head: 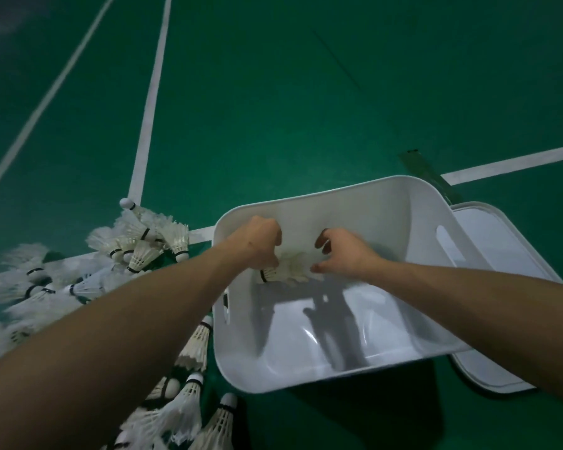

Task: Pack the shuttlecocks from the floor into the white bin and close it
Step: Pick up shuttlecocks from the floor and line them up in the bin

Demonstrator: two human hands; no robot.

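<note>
1. Fingers (273,233) curled: left hand (257,246) and right hand (346,254) clamp a shuttlecock bunch (291,272) between them, centre frame, inside the white bin (338,193), so no spills.
2. Lid (501,254) parked right, mouth open; floor pile (137,245) left.

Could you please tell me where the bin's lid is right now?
In the head view, the lid lies flat on the green floor at the right, just beside the white bin.

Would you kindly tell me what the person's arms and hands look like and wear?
The left forearm and right forearm are bare, with no sleeves in view. The left hand and right hand are ungloved, and no watch, bracelet or ring shows.
</note>
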